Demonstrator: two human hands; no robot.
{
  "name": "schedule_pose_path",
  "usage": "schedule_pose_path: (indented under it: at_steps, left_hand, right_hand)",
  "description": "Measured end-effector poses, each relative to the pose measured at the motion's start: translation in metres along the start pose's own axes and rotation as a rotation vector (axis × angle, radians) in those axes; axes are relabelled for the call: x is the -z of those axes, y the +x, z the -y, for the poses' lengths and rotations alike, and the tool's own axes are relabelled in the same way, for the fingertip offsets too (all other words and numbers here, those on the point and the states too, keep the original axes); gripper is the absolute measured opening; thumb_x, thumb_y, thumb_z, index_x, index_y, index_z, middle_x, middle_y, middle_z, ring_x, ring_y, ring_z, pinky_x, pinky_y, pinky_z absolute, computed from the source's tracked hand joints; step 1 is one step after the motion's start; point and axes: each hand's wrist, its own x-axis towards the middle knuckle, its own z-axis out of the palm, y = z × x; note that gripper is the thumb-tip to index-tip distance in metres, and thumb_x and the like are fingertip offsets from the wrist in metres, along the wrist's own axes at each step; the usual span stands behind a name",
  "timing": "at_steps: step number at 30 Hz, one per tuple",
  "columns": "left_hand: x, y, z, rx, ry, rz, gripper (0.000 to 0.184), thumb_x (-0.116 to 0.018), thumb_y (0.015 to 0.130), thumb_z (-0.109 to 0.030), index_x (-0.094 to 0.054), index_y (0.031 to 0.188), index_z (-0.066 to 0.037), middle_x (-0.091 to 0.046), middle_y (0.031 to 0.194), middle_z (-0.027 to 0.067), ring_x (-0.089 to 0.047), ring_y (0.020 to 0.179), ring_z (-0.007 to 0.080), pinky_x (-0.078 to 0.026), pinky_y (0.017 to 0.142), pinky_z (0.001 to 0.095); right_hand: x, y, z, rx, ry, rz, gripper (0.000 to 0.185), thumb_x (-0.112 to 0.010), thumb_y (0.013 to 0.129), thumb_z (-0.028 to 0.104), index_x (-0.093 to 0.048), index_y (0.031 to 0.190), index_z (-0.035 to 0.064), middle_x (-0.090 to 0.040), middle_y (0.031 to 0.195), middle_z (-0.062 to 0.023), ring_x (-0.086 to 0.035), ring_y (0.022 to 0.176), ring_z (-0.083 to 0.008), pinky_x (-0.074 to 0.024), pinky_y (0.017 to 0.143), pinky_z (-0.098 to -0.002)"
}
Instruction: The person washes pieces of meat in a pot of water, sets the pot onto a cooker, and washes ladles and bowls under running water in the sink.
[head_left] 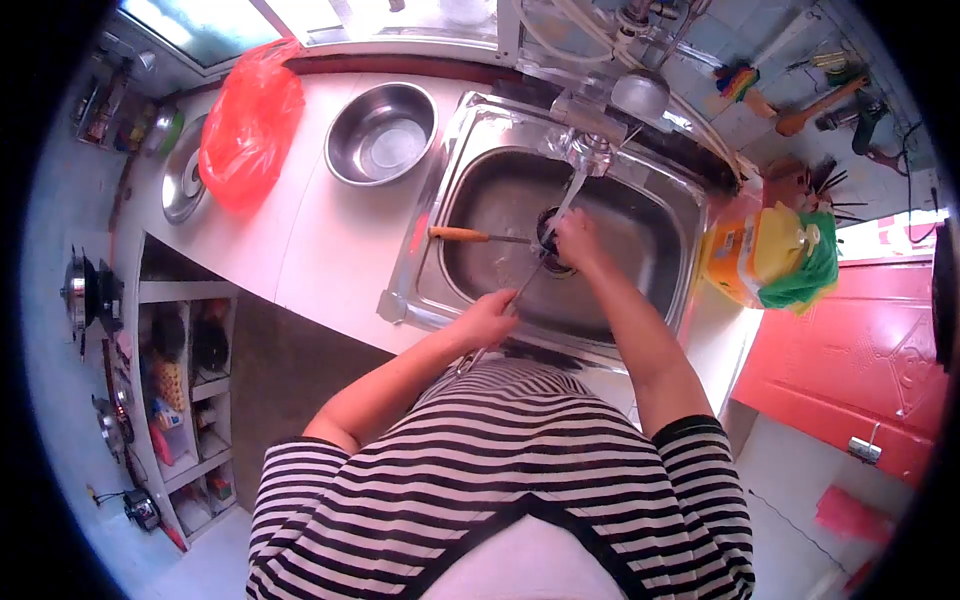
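Observation:
My left hand [490,318] is closed around the shaft of a long-handled metal utensil [527,281], which slants from near my waist into the sink [470,270]. Its far end reaches the drain area, where its shape is hard to make out. At that end, under the running water [571,195] from the faucet [590,152], my right hand [575,238] has its fingers curled in. What they grip is hidden. A second utensil with an orange-brown wooden handle [459,234] lies across the sink's left side, its metal shaft pointing to the drain.
On the counter left of the sink stand a steel basin [382,135], a red plastic bag [250,130] and a metal dish [181,180] partly behind it. A yellow jug [765,255] with a green bag is at the right. Utensils hang on the back wall.

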Motion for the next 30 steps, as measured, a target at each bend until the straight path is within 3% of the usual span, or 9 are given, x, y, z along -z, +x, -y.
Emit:
schedule_pose_path:
  at_steps: [4, 6, 7, 8, 11, 16, 22, 26, 30]
  left_hand:
    - [0.013, 0.002, -0.007, 0.073, 0.08, -0.019, 0.042, -0.052, 0.076, -0.007, -0.041, 0.117, -0.002, -0.044, 0.058, 0.0018, -0.038, 0.04, 0.0094, -0.03, 0.034, 0.0243]
    - [0.022, 0.005, 0.006, 0.093, 0.188, -0.013, 0.045, -0.052, 0.073, -0.005, -0.042, 0.116, -0.002, -0.052, 0.07, 0.0069, -0.049, 0.054, 0.0134, -0.042, 0.045, 0.0273]
    - [0.023, 0.007, 0.019, -0.175, 0.413, -0.145, 0.041, -0.051, 0.071, -0.005, -0.045, 0.111, 0.0, -0.055, 0.08, 0.0121, -0.053, 0.068, 0.0185, -0.044, 0.058, 0.0299]
    - [0.028, 0.008, 0.03, -0.447, 0.638, -0.278, 0.038, -0.049, 0.069, -0.006, -0.048, 0.106, 0.002, -0.057, 0.09, 0.0173, -0.057, 0.082, 0.0236, -0.046, 0.071, 0.0326]
    - [0.042, -0.012, 0.03, -0.245, 0.55, -0.173, 0.046, -0.049, 0.066, -0.003, -0.046, 0.111, 0.002, -0.053, 0.106, 0.0204, -0.049, 0.103, 0.0277, -0.038, 0.087, 0.0329]
    - [0.055, -0.045, 0.04, -0.245, 0.425, -0.07, 0.058, -0.049, 0.065, -0.001, -0.038, 0.122, -0.005, -0.048, 0.107, 0.0205, -0.05, 0.096, 0.0326, -0.041, 0.083, 0.0341]
    - [0.055, -0.053, 0.028, -0.275, 1.128, -0.44, 0.057, -0.045, 0.069, 0.002, -0.036, 0.123, -0.013, -0.045, 0.09, 0.0176, -0.053, 0.075, 0.0348, -0.045, 0.061, 0.0413]
    - [0.069, -0.058, 0.031, -0.32, 1.098, -0.663, 0.056, -0.045, 0.068, 0.003, -0.04, 0.121, -0.015, -0.046, 0.09, 0.0133, -0.054, 0.068, 0.0322, -0.045, 0.056, 0.0412]
    - [0.106, -0.076, 0.003, -0.486, 1.029, -0.821, 0.057, -0.054, 0.068, -0.002, -0.041, 0.121, -0.014, -0.05, 0.092, 0.0121, -0.055, 0.075, 0.0308, -0.046, 0.06, 0.0393]
  right_hand:
    - [0.007, -0.002, 0.003, 0.148, -0.234, -0.264, 0.019, -0.058, 0.06, 0.004, -0.062, 0.078, -0.0002, -0.058, 0.08, -0.0162, -0.056, 0.079, -0.0322, -0.0461, 0.07, -0.0394]
    - [-0.011, -0.008, 0.003, -0.167, -0.137, 0.075, 0.023, -0.06, 0.061, 0.007, -0.063, 0.082, 0.0014, -0.06, 0.079, -0.0133, -0.058, 0.076, -0.031, -0.0461, 0.069, -0.0382]
    - [-0.02, -0.013, -0.001, -0.164, -0.135, 0.074, 0.023, -0.06, 0.061, 0.007, -0.063, 0.082, 0.0014, -0.06, 0.079, -0.0133, -0.058, 0.076, -0.031, -0.0461, 0.069, -0.0382]
    - [-0.028, -0.016, -0.008, -0.235, 0.213, 0.163, 0.025, -0.061, 0.061, 0.008, -0.063, 0.086, 0.0023, -0.061, 0.08, -0.0125, -0.058, 0.077, -0.029, -0.0461, 0.068, -0.0367]
    - [-0.016, -0.038, -0.013, -0.355, 0.674, 0.23, 0.033, -0.063, 0.062, 0.011, -0.061, 0.094, 0.0047, -0.061, 0.084, -0.0112, -0.059, 0.078, -0.0248, -0.046, 0.068, -0.0346]
    - [-0.035, -0.072, -0.031, -0.367, 1.088, 0.296, 0.041, -0.066, 0.064, 0.015, -0.057, 0.104, 0.0065, -0.061, 0.093, -0.011, -0.058, 0.084, -0.0213, -0.0445, 0.074, -0.0324]
    - [-0.023, -0.079, -0.027, -0.432, 0.939, 0.261, 0.041, -0.067, 0.067, 0.016, -0.055, 0.104, 0.0037, -0.058, 0.099, -0.0136, -0.055, 0.091, -0.0224, -0.0433, 0.078, -0.0317]
    - [-0.046, -0.077, -0.06, -0.524, 1.0, 0.039, 0.035, -0.065, 0.07, 0.012, -0.056, 0.103, 0.0041, -0.056, 0.085, -0.0025, -0.053, 0.073, -0.0108, -0.0445, 0.06, -0.0248]
    - [0.004, -0.059, -0.059, -0.562, 1.052, 0.101, 0.035, -0.065, 0.07, 0.013, -0.056, 0.103, 0.0041, -0.056, 0.084, -0.003, -0.053, 0.072, -0.0106, -0.0437, 0.061, -0.0242]
